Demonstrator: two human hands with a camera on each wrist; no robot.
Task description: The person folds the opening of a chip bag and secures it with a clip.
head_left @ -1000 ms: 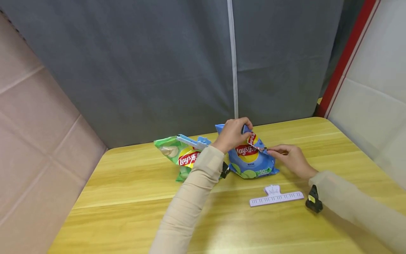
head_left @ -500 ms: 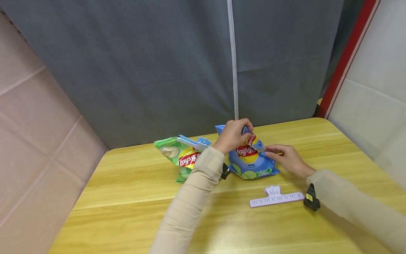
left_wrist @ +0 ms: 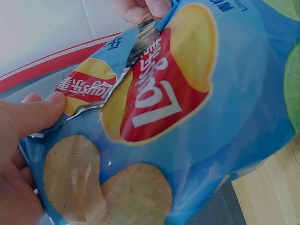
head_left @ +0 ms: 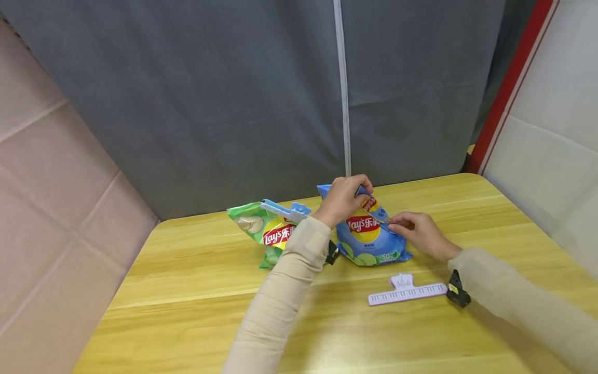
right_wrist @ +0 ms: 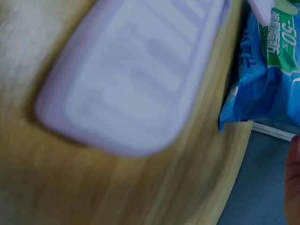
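Note:
A blue Lay's chip bag (head_left: 371, 248) leans up on the table, its top edge folded down over the front as a flap (left_wrist: 91, 86). My left hand (head_left: 343, 200) holds the flap's upper left end, thumb on the front and fingers behind the bag. At the flap's lower right end my right hand (head_left: 422, 235) pinches the folded edge between thumb and fingers. In the left wrist view the silvery inner lining shows along the fold. A lilac piano-key bag clip (head_left: 406, 295) lies in front of the bag, large and blurred in the right wrist view.
A green Lay's chip bag (head_left: 252, 223) stands to the left, with a light blue clip (head_left: 285, 209) across its top; my left arm hides part of it. A grey curtain (head_left: 233, 130) hangs behind the wooden table (head_left: 187, 311).
My right hand has shifted slightly left along the flap's lower end, and that end now lies flatter against the bag. The left hand keeps its hold almost in place.

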